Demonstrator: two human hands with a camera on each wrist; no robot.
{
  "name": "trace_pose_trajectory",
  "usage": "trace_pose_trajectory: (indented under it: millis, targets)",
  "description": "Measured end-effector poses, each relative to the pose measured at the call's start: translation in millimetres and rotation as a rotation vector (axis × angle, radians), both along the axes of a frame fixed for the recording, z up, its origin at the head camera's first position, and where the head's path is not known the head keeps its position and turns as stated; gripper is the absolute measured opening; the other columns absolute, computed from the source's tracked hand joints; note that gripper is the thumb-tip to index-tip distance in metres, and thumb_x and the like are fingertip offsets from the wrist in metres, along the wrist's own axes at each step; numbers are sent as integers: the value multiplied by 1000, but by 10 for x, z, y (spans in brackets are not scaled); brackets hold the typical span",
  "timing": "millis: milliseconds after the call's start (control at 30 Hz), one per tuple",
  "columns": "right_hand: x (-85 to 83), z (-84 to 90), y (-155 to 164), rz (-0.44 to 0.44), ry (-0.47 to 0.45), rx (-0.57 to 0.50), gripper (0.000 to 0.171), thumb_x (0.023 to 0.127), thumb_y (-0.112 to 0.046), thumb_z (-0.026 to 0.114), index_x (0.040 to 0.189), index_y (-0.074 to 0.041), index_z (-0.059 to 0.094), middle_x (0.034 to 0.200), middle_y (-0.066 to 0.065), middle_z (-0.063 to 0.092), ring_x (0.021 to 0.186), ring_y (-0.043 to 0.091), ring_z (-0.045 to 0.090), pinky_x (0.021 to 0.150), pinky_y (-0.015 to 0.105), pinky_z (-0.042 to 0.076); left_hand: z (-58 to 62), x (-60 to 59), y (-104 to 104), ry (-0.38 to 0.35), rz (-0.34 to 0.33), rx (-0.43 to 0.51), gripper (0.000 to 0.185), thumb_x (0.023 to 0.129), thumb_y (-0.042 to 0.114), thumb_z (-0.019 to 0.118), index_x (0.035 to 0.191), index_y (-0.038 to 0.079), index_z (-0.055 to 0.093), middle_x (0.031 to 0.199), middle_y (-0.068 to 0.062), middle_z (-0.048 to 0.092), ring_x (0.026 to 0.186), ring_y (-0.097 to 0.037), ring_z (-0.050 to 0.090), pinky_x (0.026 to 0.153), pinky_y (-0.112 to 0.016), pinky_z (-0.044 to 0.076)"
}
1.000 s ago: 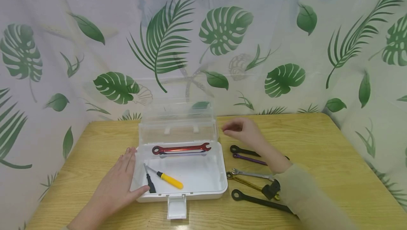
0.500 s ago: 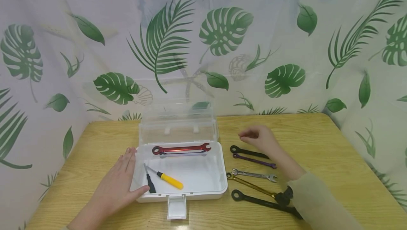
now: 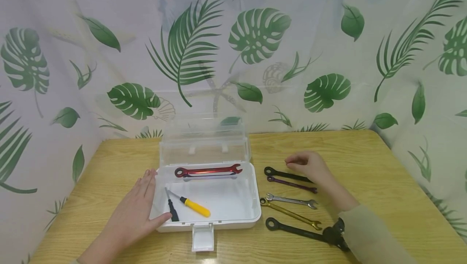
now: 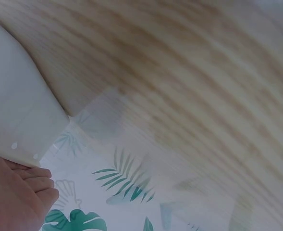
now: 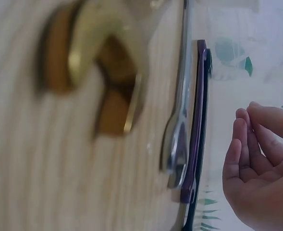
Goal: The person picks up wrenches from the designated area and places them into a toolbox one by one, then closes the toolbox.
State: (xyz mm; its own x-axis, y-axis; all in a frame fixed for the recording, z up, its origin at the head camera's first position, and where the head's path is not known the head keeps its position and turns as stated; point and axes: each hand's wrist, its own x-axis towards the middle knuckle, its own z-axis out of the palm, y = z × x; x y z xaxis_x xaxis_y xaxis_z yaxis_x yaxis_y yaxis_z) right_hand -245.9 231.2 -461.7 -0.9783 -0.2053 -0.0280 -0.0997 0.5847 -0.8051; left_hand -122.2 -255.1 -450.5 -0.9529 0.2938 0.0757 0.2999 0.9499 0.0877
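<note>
My left hand [image 3: 140,203] lies flat on the table against the left wall of the white box [image 3: 251,199], thumb on its front rim. The left wrist view shows that hand [image 4: 16,199] beside the box wall [image 4: 16,110]. In the box lie a red wrench [image 3: 208,170], a yellow screwdriver [image 3: 195,207] and a black screwdriver [image 3: 171,209]. My right hand [image 3: 297,161] hovers with relaxed, slightly curved fingers just above the small black wrench [image 3: 281,173] and purple wrench [image 3: 292,184], holding nothing. The right wrist view shows its fingers [image 5: 256,159] beside the purple wrench [image 5: 197,144] and a silver wrench [image 5: 179,120].
The box's clear lid [image 3: 204,138] stands open at the back, its latch [image 3: 202,237] hanging at the front. Right of the box lie a silver wrench [image 3: 292,200], a gold wrench [image 3: 290,213] and a large black wrench [image 3: 295,230]. A leaf-print curtain surrounds the wooden table [image 3: 383,183].
My right hand has moved right and down, from beside the open lid to just over the small black wrench. The left hand and box contents have stayed put.
</note>
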Motion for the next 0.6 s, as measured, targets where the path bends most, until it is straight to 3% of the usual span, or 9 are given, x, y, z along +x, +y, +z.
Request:
trace_pose_trajectory:
  millis: [467,600]
  targets:
    - [-5,-84,145,58,15,78,22,98,-10,76,114,5,77,113,22,79,98,26,76,76,18,58,7,3,0,-9,-1,0,112,94,72,62,158,-15,33,172,-29,28,159,-47,31,130,-59,33]
    - [-14,-107,165,87,-16,112,23,97,-9,77,114,5,77,110,21,79,96,24,75,76,20,58,3,-4,-2,-11,1,1,112,94,73,61,159,-15,32,172,-29,26,160,-47,30,130,-58,32]
